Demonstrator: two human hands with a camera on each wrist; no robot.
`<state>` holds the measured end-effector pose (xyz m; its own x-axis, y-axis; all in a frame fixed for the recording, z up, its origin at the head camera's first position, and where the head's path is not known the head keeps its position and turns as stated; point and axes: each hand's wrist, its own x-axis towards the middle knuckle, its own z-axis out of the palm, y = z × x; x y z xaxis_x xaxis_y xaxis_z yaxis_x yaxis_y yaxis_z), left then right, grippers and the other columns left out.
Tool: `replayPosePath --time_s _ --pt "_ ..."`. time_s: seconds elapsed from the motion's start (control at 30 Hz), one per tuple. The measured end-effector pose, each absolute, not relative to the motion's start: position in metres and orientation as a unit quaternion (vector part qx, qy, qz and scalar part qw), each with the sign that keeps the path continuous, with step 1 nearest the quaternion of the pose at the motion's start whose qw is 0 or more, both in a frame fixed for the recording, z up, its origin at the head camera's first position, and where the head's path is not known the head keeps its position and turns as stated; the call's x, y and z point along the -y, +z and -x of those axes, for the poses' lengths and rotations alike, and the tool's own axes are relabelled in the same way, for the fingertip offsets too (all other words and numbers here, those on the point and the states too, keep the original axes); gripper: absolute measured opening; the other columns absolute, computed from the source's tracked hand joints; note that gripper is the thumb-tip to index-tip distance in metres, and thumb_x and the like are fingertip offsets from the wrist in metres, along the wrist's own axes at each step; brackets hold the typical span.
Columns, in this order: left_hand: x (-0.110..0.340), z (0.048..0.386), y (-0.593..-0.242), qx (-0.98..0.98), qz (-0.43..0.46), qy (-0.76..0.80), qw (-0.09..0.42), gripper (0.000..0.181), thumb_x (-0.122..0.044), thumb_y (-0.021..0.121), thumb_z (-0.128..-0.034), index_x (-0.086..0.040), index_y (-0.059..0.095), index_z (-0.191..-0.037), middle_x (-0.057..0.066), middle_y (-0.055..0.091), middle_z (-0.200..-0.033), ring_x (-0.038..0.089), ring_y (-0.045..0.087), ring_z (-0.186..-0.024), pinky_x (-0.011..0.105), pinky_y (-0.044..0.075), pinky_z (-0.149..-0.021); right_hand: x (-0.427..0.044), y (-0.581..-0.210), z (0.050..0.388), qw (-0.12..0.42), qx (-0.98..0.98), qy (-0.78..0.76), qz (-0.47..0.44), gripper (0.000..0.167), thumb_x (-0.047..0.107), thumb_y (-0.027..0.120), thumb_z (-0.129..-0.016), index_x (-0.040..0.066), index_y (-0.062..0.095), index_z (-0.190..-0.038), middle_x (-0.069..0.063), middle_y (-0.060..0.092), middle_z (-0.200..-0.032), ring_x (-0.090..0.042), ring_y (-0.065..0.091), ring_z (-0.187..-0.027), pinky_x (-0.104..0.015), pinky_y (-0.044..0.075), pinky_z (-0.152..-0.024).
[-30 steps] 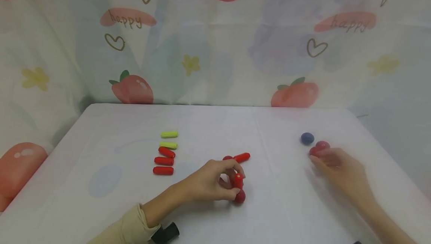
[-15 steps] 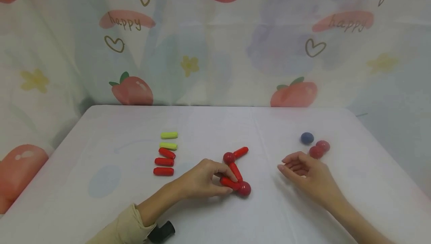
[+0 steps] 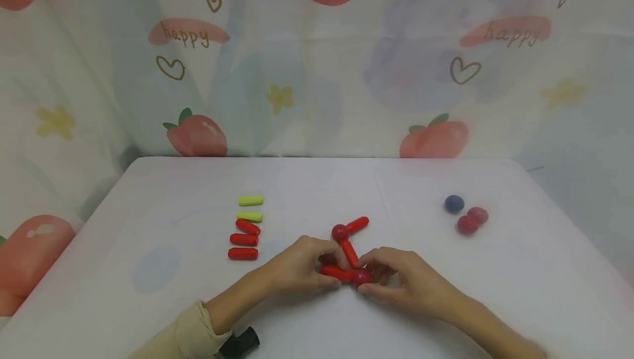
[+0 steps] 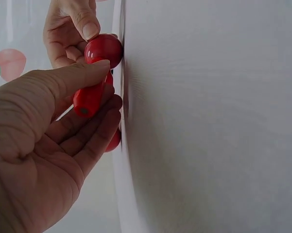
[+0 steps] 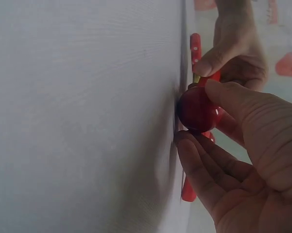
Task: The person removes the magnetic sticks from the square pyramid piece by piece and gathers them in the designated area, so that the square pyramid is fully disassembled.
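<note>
The left hand (image 3: 306, 268) and the right hand (image 3: 405, 279) are being used close together at the middle of the table (image 3: 307, 183). At the left, two yellow-green rods (image 3: 250, 200) and three red rods (image 3: 244, 239) are being left loose in a rough column. By the left hand, a held red rod (image 3: 335, 272) is being pinched, one end set against the near red ball (image 3: 362, 277); whether it is fully seated cannot be told. Beyond, the far red ball (image 3: 340, 232) is being flanked by a middle rod (image 3: 349, 253), directed toward the near red ball, and an outer rod (image 3: 358, 224). By the right hand, the near red ball is being pinched. At the right, a blue ball (image 3: 454, 204) and two reddish balls (image 3: 468, 225) are being left untouched. Apparently two balls and three rods are being linked, with five rods and three balls remaining unattached.
</note>
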<state>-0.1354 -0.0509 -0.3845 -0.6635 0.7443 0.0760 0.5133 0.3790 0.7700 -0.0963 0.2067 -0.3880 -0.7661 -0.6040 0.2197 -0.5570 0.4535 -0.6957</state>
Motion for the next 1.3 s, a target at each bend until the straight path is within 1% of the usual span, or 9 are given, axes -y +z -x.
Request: replayPosePath --time_s 0.2,0.37,0.47,0.63,0.73,0.9,1.03,1.13,1.3 --pt "0.050 0.136 -0.385 -0.827 -0.363 0.407 0.139 0.020 -0.010 0.085 -0.0844 -0.016 0.074 -0.100 -0.013 0.067 -0.088 0.001 0.057 -0.079 0.018 0.053 -0.073 -0.207 -0.389 0.099 0.044 -0.839 -0.406 0.361 0.026 0.026 0.077 -0.094 0.023 0.068 -0.118 0.013 0.069 -0.099 -0.003 0.066 -0.083 -0.025 0.056 -0.077" --pt "0.049 0.136 -0.387 -0.829 -0.348 0.416 0.137 0.018 -0.009 0.085 -0.0837 -0.013 0.076 -0.099 -0.012 0.068 -0.085 0.003 0.055 -0.077 0.019 0.051 -0.069 -0.208 -0.389 0.100 0.046 -0.833 -0.408 0.371 0.027 0.023 0.077 -0.094 0.021 0.068 -0.119 0.012 0.070 -0.101 -0.004 0.066 -0.084 -0.026 0.057 -0.077" --pt "0.048 0.135 -0.387 -0.836 -0.333 0.417 0.130 0.017 -0.010 0.084 -0.0845 -0.012 0.076 -0.099 -0.010 0.069 -0.085 0.004 0.056 -0.078 0.019 0.051 -0.069 -0.207 -0.388 0.099 0.053 -0.836 -0.406 0.365 0.027 0.023 0.078 -0.092 0.022 0.068 -0.118 0.013 0.069 -0.101 -0.004 0.066 -0.085 -0.026 0.057 -0.078" --pt "0.049 0.133 -0.385 -0.851 -0.295 0.418 0.120 0.019 -0.012 0.084 -0.0846 -0.012 0.074 -0.101 -0.009 0.069 -0.086 0.006 0.058 -0.078 0.018 0.053 -0.071 -0.204 -0.386 0.094 0.081 -0.850 -0.396 0.338 0.025 0.031 0.079 -0.091 0.027 0.067 -0.114 0.016 0.067 -0.098 -0.005 0.065 -0.086 -0.025 0.056 -0.079" --pt "0.054 0.131 -0.384 -0.854 -0.284 0.420 0.116 0.020 -0.013 0.084 -0.0845 -0.013 0.073 -0.102 -0.009 0.069 -0.088 0.006 0.060 -0.079 0.018 0.054 -0.073 -0.203 -0.386 0.094 0.078 -0.854 -0.393 0.333 0.025 0.030 0.079 -0.092 0.027 0.067 -0.113 0.016 0.067 -0.098 -0.005 0.065 -0.086 -0.025 0.056 -0.079" --pt "0.075 0.131 -0.379 -0.867 -0.258 0.421 0.069 0.021 -0.012 0.083 -0.0850 -0.015 0.073 -0.102 -0.009 0.071 -0.090 0.008 0.063 -0.082 0.022 0.055 -0.075 -0.206 -0.386 0.094 0.071 -0.860 -0.393 0.319 0.025 0.029 0.078 -0.092 0.027 0.067 -0.114 0.016 0.068 -0.099 -0.004 0.065 -0.087 -0.025 0.056 -0.080" --pt "0.101 0.135 -0.372 -0.871 -0.230 0.434 0.020 0.021 -0.008 0.084 -0.0834 -0.012 0.071 -0.100 -0.005 0.071 -0.090 0.010 0.065 -0.082 0.025 0.056 -0.075 -0.209 -0.386 0.094 0.063 -0.859 -0.392 0.325 0.025 0.030 0.078 -0.093 0.026 0.067 -0.115 0.015 0.067 -0.099 -0.004 0.065 -0.087 -0.025 0.056 -0.080" --pt "0.124 0.140 -0.368 -0.874 -0.205 0.440 -0.011 0.021 -0.005 0.084 -0.0824 -0.009 0.070 -0.098 -0.001 0.071 -0.090 0.012 0.067 -0.081 0.025 0.057 -0.075 -0.209 -0.386 0.095 0.057 -0.854 -0.395 0.335 0.025 0.029 0.078 -0.093 0.026 0.066 -0.115 0.015 0.067 -0.099 -0.004 0.065 -0.086 -0.025 0.056 -0.079" --pt "0.162 0.151 -0.364 -0.894 -0.134 0.425 -0.047 0.024 -0.011 0.083 -0.0854 -0.006 0.069 -0.104 0.004 0.073 -0.094 0.017 0.069 -0.085 0.025 0.056 -0.073 -0.209 -0.387 0.096 0.049 -0.848 -0.400 0.344 0.025 0.028 0.078 -0.093 0.025 0.066 -0.115 0.014 0.068 -0.098 -0.004 0.065 -0.086 -0.025 0.056 -0.079"
